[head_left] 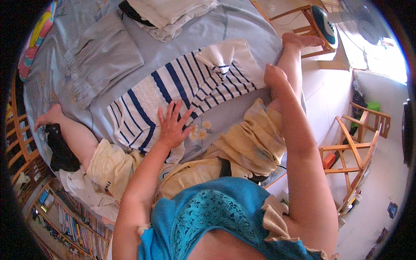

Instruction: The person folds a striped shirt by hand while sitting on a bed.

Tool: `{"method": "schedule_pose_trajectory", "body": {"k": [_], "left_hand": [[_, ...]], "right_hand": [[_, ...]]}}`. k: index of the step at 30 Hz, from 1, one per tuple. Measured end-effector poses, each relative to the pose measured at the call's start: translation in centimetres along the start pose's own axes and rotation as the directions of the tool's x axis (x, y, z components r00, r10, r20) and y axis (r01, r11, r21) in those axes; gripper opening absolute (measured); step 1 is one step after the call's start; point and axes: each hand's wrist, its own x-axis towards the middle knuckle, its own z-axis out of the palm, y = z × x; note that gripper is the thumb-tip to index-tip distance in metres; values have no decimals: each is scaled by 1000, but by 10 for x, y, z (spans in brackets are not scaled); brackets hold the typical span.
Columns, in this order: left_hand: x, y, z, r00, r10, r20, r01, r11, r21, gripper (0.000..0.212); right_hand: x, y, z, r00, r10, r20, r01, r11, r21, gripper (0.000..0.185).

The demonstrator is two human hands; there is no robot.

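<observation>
A white knit garment with navy stripes (175, 81) lies spread across the bed sheet between my legs, one part folded over near its far right. My left hand (174, 125) rests flat on the striped fabric with fingers apart. At the garment's right end, my right hand (275, 76) is curled closed against its edge, beside my right shin; whether it pinches the cloth is hard to tell. Folded grey trousers (107, 61) lie to the left of the garment, and a stack of white clothes (175, 16) sits beyond it.
A grey-blue flowered bed sheet (208, 122) covers the bed. Black cloth (61, 148) lies by my left leg. A bookshelf (74, 224) stands at lower left. Off the bed's right side are a fan (325, 27) on a wooden chair and another wooden chair frame (354, 146).
</observation>
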Motion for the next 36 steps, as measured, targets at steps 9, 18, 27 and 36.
{"method": "schedule_pose_trajectory", "body": {"k": [9,18,27,36], "left_hand": [[3,0,-1,1000,-15,26,16,998,-66,61],[5,2,-1,1000,-15,2,15,997,-69,60],[0,0,-1,999,-6,-46,3,997,-74,57],[2,-5,6,1000,-8,-14,7,999,-54,49]], "right_hand": [[-13,-42,-50,981,-26,-190,49,992,115,27],[-19,-170,-34,963,-39,-268,126,942,313,35],[-34,-72,47,851,363,379,-212,-423,881,19],[-25,-55,54,727,605,325,-58,-417,907,35]]}}
